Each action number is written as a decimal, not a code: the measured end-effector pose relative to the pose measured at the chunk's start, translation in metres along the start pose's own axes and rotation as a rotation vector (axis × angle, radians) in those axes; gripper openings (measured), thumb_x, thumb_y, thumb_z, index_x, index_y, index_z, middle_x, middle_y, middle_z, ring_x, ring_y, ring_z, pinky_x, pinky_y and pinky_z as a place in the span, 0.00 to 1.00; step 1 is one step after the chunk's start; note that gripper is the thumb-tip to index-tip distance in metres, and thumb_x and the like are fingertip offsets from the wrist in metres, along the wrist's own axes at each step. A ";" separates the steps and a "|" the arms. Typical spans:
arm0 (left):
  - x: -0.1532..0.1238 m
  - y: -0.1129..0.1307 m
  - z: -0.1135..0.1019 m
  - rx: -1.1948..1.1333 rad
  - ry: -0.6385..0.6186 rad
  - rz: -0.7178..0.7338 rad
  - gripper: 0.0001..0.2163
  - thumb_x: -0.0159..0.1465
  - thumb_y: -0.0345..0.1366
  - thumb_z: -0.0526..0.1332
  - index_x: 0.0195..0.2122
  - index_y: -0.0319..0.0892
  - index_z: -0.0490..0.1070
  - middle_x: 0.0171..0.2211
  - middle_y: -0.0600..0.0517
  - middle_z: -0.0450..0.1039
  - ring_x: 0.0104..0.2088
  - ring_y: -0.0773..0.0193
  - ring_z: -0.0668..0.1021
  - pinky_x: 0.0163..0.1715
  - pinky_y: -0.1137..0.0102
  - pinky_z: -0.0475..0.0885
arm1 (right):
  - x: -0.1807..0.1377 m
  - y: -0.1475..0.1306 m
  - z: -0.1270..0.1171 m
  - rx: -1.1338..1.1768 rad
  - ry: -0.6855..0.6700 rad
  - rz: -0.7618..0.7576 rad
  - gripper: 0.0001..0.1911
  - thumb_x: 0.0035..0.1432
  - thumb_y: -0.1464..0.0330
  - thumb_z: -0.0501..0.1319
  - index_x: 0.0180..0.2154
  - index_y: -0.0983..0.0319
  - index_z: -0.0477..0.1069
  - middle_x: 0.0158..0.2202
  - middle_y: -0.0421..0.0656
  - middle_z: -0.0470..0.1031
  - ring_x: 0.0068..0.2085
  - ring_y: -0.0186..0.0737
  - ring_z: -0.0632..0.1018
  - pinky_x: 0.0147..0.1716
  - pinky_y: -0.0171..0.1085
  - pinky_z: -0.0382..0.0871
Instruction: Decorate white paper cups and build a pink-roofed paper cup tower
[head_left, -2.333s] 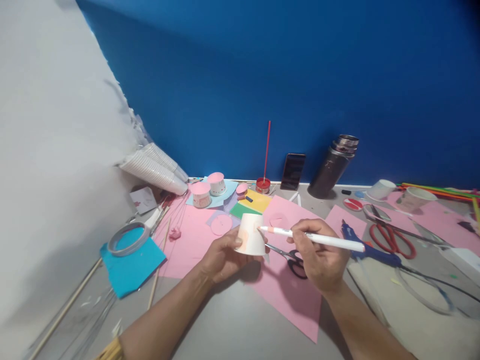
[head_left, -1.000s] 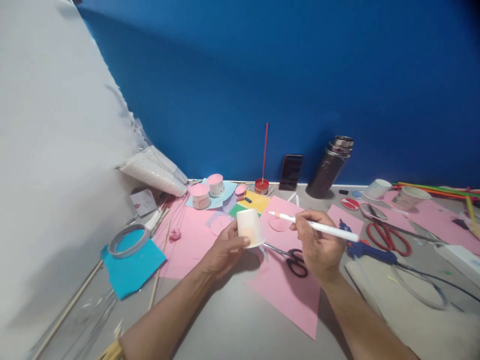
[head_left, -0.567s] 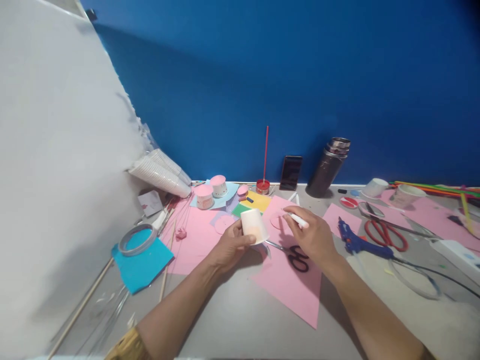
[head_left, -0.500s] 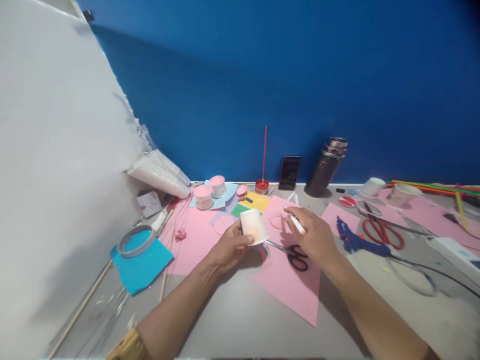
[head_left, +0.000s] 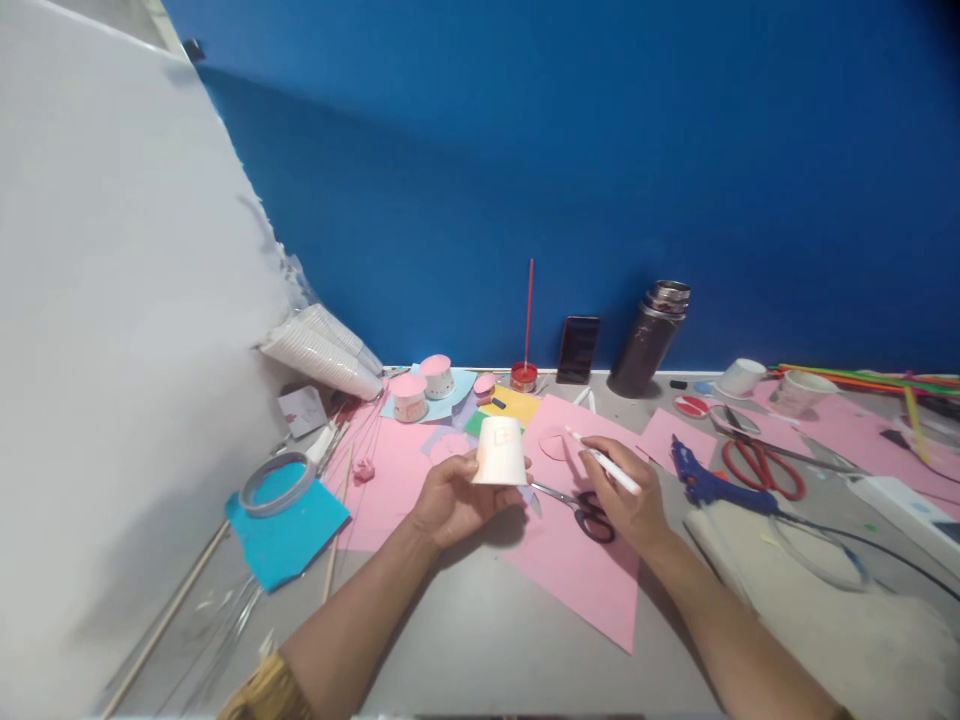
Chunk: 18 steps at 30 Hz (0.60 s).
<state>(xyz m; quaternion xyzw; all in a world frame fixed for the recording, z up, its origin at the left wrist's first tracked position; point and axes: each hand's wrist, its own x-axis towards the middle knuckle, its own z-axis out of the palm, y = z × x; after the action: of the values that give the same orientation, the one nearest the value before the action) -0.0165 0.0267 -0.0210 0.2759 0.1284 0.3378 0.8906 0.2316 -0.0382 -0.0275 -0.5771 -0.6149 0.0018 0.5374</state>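
A white paper cup (head_left: pixel 501 455) is upside down in my left hand (head_left: pixel 450 505), fingers closed around its lower rim. A faint outlined shape shows on the cup's side. My right hand (head_left: pixel 630 505) grips a white pen (head_left: pixel 611 470), its tip pointing left toward the cup but apart from it. Below the hands lies a pink paper sheet (head_left: pixel 585 590) with a circle drawn on it. Dark-handled scissors (head_left: pixel 595 520) rest on the sheet between my hands, their blades partly behind the cup and left fingers.
Stacked paper cups (head_left: pixel 322 355) lean at the left wall. Two pink-topped cups (head_left: pixel 409 397) stand behind, near a phone (head_left: pixel 578 350) and a dark flask (head_left: pixel 649 340). To the right lie a blue glue gun (head_left: pixel 716 488) and red-handled scissors (head_left: pixel 765 470). A tape roll (head_left: pixel 277 483) sits on blue felt.
My left hand has turned the cup, so the outlined shape now faces me. The pen in my right hand has swung to a longer, more visible slant, and the hand has shifted slightly right and down.
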 end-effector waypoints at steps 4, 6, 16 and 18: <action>0.000 -0.002 -0.001 0.015 -0.019 -0.019 0.23 0.55 0.34 0.65 0.53 0.30 0.74 0.45 0.35 0.81 0.43 0.46 0.84 0.44 0.61 0.76 | 0.001 -0.032 -0.013 0.329 0.109 0.184 0.11 0.66 0.59 0.65 0.39 0.60 0.78 0.27 0.41 0.81 0.24 0.37 0.78 0.22 0.33 0.73; -0.001 -0.004 0.002 0.025 -0.023 -0.017 0.23 0.55 0.34 0.65 0.52 0.30 0.74 0.44 0.35 0.81 0.41 0.48 0.84 0.44 0.61 0.75 | 0.001 -0.051 -0.018 0.413 0.104 0.177 0.10 0.66 0.59 0.66 0.39 0.60 0.78 0.25 0.40 0.80 0.23 0.35 0.77 0.21 0.31 0.72; -0.001 -0.006 0.018 0.097 -0.089 0.074 0.20 0.57 0.31 0.62 0.50 0.32 0.76 0.39 0.40 0.80 0.36 0.53 0.81 0.42 0.57 0.76 | 0.000 -0.074 -0.008 0.446 -0.009 -0.012 0.03 0.67 0.68 0.66 0.40 0.58 0.79 0.27 0.39 0.81 0.24 0.34 0.80 0.20 0.28 0.72; -0.001 -0.006 0.017 0.106 -0.090 0.082 0.20 0.56 0.31 0.62 0.50 0.33 0.76 0.39 0.40 0.79 0.36 0.52 0.80 0.42 0.57 0.76 | -0.001 -0.073 -0.007 0.442 -0.025 -0.019 0.03 0.67 0.69 0.66 0.41 0.57 0.79 0.27 0.38 0.81 0.24 0.33 0.80 0.20 0.27 0.71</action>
<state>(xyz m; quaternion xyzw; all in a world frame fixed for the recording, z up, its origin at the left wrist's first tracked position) -0.0073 0.0153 -0.0106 0.3427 0.0944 0.3542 0.8650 0.1845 -0.0676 0.0202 -0.4393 -0.6118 0.1387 0.6430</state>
